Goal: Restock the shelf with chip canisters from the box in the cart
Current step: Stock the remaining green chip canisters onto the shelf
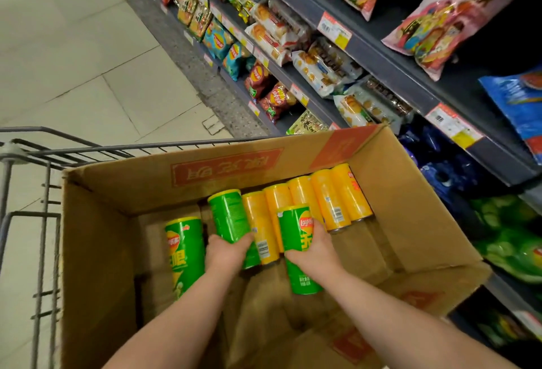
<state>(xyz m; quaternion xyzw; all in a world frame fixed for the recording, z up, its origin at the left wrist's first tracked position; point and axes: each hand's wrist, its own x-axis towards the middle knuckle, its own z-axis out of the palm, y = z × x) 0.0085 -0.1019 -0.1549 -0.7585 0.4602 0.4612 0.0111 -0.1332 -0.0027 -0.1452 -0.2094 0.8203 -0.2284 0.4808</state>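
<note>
Both my hands reach into an open cardboard box (96, 239) that sits in a wire cart (38, 222). My left hand (227, 249) grips a green chip canister (230, 214) lying near the middle of the box. My right hand (315, 246) grips a second green canister (296, 230), lifted a little above the box floor. A third green canister (183, 251) lies loose at the left. Several yellow canisters (331, 195) lie side by side along the far wall, the leftmost one partly under my hands.
Dark store shelves (378, 54) run along the right, packed with snack bags (457, 13), biscuit packs and price tags. Green and blue bags fill the lower right shelves beside the box. Pale tiled floor (73, 45) lies to the left of the cart.
</note>
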